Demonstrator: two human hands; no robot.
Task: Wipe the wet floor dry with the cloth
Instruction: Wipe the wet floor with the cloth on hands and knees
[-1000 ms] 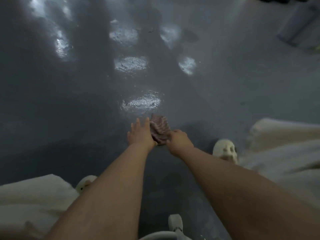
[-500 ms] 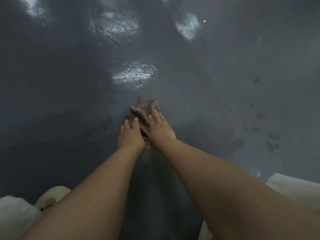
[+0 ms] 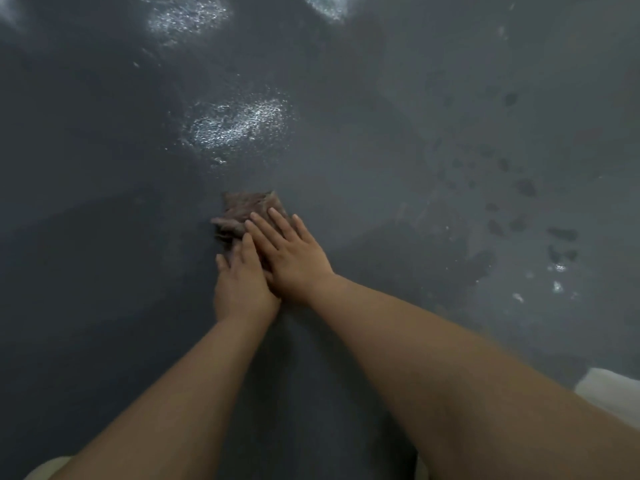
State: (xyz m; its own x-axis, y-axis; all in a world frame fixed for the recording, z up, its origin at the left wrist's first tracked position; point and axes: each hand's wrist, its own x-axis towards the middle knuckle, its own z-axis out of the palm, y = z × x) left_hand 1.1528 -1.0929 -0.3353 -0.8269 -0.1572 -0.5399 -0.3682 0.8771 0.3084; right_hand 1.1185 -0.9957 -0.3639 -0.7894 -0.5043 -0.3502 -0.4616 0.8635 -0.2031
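Dark floor (image 3: 450, 116) glistens with wet patches. Cloth (image 3: 247, 211), bunched, soft, likely soaked and limp, lies mid-floor. Left hand (image 3: 242, 285) and right hand (image 3: 294, 258) flat, fingers straight, pressing its near half; best pressed from above.

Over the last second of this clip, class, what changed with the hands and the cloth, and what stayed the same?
The right hand went from curled at the cloth's edge to lying flat on top, fingers straight. Both hands pushed the brown cloth forward toward the glistening wet patch. The camera tipped down, so the white shoes left view. Unchanged: the left hand presses flat, and the floor ahead shines wet.
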